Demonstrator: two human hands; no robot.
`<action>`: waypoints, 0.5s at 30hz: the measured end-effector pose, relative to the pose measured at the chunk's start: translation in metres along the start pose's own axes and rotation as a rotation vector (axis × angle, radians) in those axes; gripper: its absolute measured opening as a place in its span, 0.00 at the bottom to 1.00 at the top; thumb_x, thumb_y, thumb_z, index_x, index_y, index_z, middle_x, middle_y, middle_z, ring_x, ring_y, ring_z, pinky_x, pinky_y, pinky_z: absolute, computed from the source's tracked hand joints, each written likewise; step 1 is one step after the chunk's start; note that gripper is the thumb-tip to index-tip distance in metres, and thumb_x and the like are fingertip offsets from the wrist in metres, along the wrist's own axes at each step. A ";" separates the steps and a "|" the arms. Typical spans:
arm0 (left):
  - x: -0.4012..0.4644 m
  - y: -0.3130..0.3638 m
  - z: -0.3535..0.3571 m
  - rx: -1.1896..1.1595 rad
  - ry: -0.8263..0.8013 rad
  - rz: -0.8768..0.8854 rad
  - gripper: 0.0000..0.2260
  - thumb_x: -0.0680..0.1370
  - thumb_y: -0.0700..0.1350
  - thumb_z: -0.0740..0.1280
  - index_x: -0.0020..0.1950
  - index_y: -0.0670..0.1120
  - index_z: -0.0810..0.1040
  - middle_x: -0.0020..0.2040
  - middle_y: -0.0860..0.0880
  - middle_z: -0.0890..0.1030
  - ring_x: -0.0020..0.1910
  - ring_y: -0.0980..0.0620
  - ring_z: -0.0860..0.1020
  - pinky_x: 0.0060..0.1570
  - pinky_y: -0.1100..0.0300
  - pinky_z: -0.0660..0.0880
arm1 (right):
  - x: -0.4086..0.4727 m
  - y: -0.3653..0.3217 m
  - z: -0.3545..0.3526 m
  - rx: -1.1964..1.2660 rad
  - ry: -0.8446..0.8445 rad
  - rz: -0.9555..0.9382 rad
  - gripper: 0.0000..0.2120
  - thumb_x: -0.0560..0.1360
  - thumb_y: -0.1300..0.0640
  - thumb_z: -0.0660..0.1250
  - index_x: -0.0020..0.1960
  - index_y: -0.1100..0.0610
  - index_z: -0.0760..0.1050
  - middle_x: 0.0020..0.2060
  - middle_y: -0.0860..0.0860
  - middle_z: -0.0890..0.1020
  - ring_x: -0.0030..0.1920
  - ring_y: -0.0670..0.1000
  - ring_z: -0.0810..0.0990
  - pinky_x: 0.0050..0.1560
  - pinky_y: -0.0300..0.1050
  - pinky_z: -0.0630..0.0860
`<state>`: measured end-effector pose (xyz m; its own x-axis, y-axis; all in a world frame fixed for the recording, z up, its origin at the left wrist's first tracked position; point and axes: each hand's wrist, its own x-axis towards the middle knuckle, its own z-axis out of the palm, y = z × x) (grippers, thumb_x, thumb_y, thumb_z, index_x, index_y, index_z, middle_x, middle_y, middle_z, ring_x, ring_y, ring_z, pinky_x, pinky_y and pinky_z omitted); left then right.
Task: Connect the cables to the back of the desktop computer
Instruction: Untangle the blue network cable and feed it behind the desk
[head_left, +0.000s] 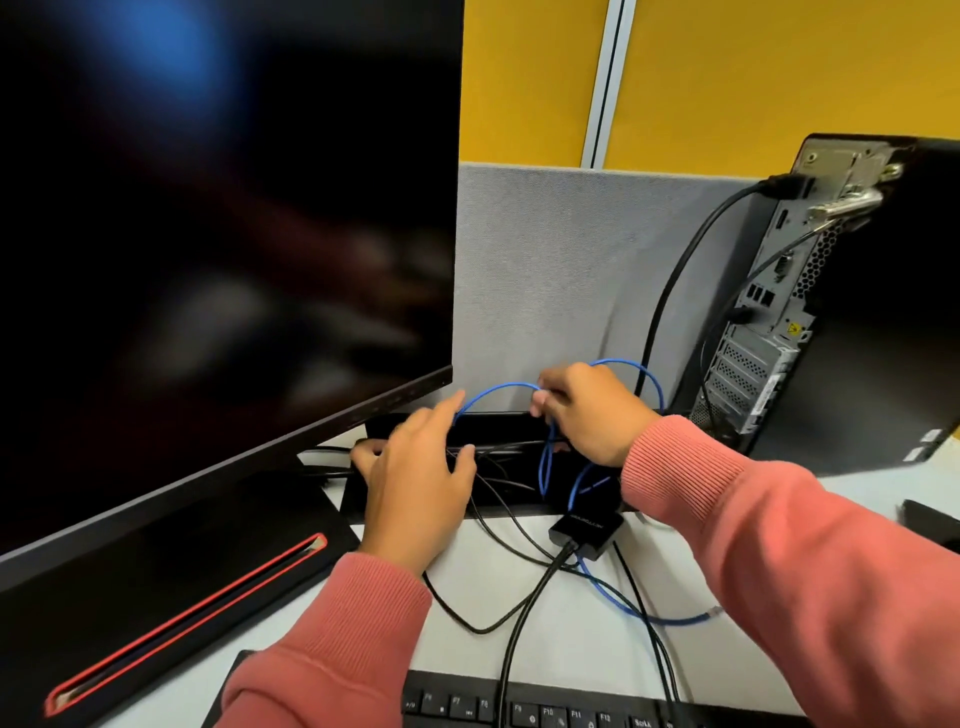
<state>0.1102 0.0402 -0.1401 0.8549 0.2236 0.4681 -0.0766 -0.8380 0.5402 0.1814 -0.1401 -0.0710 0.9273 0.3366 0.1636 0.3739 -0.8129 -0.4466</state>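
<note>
- Monitor fills the left, screen dark, on its black stand with a red-edged slot.
- My left hand sits over the open cable slot at the back of the desk; forefinger stretched onto the blue network cable, thumb among the black cables. Not a grip as far as I can tell.
- My right hand pinches that blue cable where it arches over the slot; loops drop into the opening.
- Small black adapter box lies just in front of the slot.
- Blue cable's free plug rests on the desk, unconnected.
- Desktop computer stands far right, rear panel facing me, a black power cable plugged in up top.
</note>
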 end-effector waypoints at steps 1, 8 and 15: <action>-0.001 0.001 -0.001 0.032 -0.007 0.015 0.24 0.81 0.52 0.66 0.77 0.62 0.65 0.56 0.60 0.73 0.58 0.58 0.72 0.56 0.56 0.51 | 0.001 -0.001 0.000 0.060 0.046 0.030 0.12 0.82 0.58 0.61 0.43 0.57 0.80 0.35 0.54 0.80 0.37 0.56 0.81 0.38 0.43 0.79; -0.008 0.008 -0.001 0.149 0.046 0.138 0.15 0.78 0.52 0.68 0.64 0.62 0.76 0.55 0.60 0.71 0.56 0.55 0.69 0.51 0.53 0.54 | 0.004 -0.016 -0.005 0.451 0.145 0.251 0.13 0.81 0.62 0.63 0.39 0.58 0.79 0.23 0.43 0.77 0.30 0.53 0.80 0.37 0.47 0.80; -0.018 0.025 0.012 -0.090 -0.254 0.124 0.12 0.79 0.64 0.63 0.58 0.60 0.74 0.47 0.60 0.78 0.55 0.59 0.70 0.59 0.51 0.54 | -0.004 -0.027 -0.019 0.955 -0.085 0.464 0.07 0.81 0.61 0.66 0.45 0.60 0.79 0.39 0.54 0.76 0.32 0.55 0.81 0.35 0.47 0.81</action>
<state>0.0994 0.0094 -0.1435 0.9365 -0.0186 0.3501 -0.2234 -0.8013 0.5549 0.1680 -0.1287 -0.0433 0.9576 0.1514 -0.2452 -0.2187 -0.1724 -0.9604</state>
